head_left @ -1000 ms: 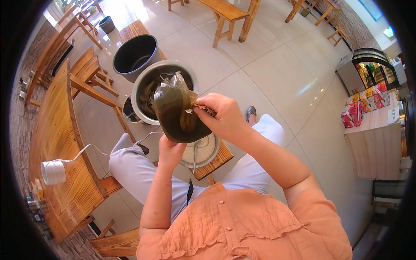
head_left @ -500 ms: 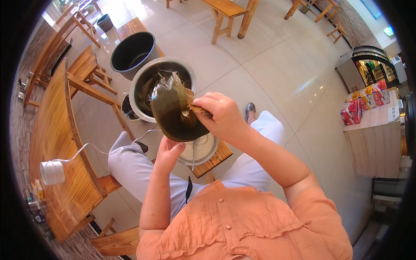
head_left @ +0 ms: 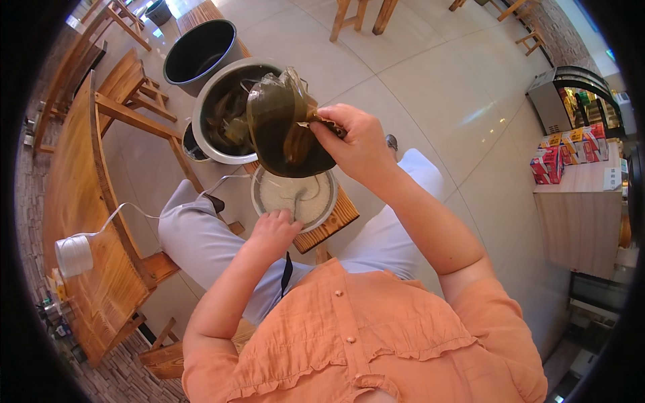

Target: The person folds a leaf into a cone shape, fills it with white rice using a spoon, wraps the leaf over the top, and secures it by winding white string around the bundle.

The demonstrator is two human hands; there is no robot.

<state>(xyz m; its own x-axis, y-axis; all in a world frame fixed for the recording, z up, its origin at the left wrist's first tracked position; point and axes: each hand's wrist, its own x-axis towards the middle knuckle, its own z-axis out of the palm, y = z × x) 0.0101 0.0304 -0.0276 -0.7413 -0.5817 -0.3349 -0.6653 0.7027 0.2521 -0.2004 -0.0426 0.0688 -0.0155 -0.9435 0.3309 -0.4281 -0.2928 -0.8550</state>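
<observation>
A bundle of wide dark green leaves (head_left: 279, 138), wet and glossy, is bent over above two bowls. My right hand (head_left: 359, 138) is closed around the narrow, gathered ends of the leaves. Below them, a metal bowl (head_left: 332, 207) of white rice (head_left: 285, 193) stands on a wooden bench. A spoon (head_left: 297, 197) lies with its head in the rice and its handle toward me. At the near rim of this bowl, my left hand (head_left: 274, 234) has its fingers closed at the handle's end. Its fingertips are partly hidden.
Past the rice, a larger metal basin (head_left: 205, 144) holds more leaves in dark liquid. A deep black pot (head_left: 203, 57) stands behind it. A roll of white string (head_left: 74, 255) sits on the wooden table (head_left: 77, 195) at left, its strand running to the bowls. Boxes (head_left: 568, 148) sit on a counter at right.
My left hand has come away from the leaves and down to the spoon at the rice bowl's rim. My right hand has shifted the leaves slightly rightward. The view has tilted, moving the scene up.
</observation>
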